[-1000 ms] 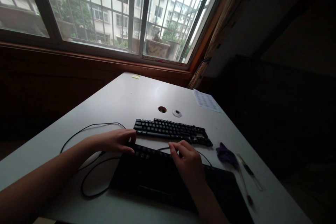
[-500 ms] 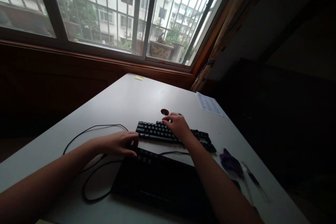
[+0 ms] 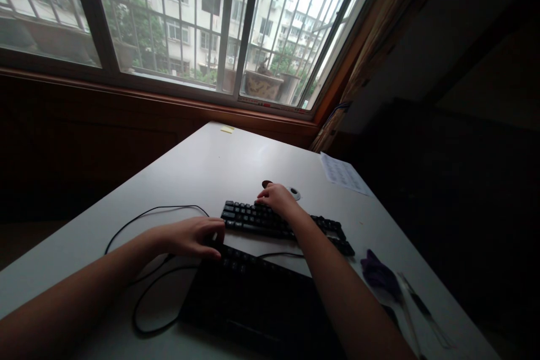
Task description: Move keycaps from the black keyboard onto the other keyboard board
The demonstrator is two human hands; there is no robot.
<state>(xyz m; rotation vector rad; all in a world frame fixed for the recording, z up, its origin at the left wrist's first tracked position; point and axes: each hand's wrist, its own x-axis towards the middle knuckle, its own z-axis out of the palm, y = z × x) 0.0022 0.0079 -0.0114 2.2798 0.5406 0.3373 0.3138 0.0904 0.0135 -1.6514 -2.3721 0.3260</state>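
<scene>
Keyboard (image 3: 248, 226) sits on desk (image 3: 236, 152), just beyond black panel (image 3: 253, 304). Right hand (image 3: 280, 201) moved off panel to keyboard's far row, so I'm working there now; can't tell if it's pinching a key. Left hand (image 3: 196, 236) stays at panel corner, thumb and fingers apart.

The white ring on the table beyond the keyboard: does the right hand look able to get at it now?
Probably yes: the white ring lies close beside the right hand, flat on the table, with nothing seen on top of it.
</scene>
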